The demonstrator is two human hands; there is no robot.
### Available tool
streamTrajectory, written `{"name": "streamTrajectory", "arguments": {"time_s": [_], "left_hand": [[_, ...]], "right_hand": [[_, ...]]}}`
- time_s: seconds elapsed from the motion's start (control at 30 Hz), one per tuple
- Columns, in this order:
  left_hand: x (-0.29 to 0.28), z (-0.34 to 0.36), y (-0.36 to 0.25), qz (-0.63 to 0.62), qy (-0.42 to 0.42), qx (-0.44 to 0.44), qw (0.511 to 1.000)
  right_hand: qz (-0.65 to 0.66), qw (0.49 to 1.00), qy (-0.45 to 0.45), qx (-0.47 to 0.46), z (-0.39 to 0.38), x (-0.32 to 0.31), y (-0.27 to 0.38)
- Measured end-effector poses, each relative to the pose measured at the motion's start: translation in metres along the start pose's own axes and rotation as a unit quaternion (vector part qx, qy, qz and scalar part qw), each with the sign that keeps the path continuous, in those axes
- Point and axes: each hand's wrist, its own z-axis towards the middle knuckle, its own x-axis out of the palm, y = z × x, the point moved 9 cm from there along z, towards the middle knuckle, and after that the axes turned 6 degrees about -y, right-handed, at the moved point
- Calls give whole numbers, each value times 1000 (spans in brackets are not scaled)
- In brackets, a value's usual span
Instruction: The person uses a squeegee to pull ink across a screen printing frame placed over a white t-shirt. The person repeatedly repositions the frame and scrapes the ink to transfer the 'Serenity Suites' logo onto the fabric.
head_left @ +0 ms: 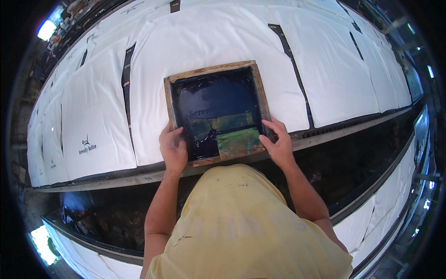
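A screen-printing frame [211, 73] with wooden sides lies over a white cloth [195, 39] at the near edge of the long table. Its dark mesh [213, 95] looks wet with ink, and some lettering shows faintly through it. Inside its near right corner is a flat green and brown rectangular piece [239, 142], maybe a squeegee. My left hand [173, 149] grips the frame's left side low down, thumb over the inner edge. On the opposite side, my right hand [279, 143] holds the frame the same way, its thumb close to the green piece.
More white cloths [100, 102] lie side by side along the table, some bearing a small dark print [87, 142]. Dark strips of table show between them. A raised rail [139, 176] runs along the near edge. Behind me stands another table with white cloths [93, 258].
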Motion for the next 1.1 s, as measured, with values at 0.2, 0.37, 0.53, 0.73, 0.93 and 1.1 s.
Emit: {"name": "streamTrajectory", "arguments": {"time_s": [0.2, 0.37, 0.53, 0.73, 0.93, 1.1], "left_hand": [[-6, -2, -10, -19, -15, 51, 998], [-16, 4, -20, -43, -22, 57, 997], [-57, -1, -5, -129, -51, -16, 990], [-178, -57, -4, 47, -154, -56, 985], [-258, -179, -50, 104, -282, -148, 942], [-275, -277, -105, 227, -367, -237, 870]], "right_hand": [[18, 999, 1, -30, -5, -7, 10], [52, 996, 0, -75, -9, -17, 23], [93, 983, 74, -140, -4, -12, 59], [179, 930, 281, -157, -7, 56, 110], [258, 823, 463, -206, -37, 116, 146], [292, 734, 570, -225, -68, 149, 162]]}}
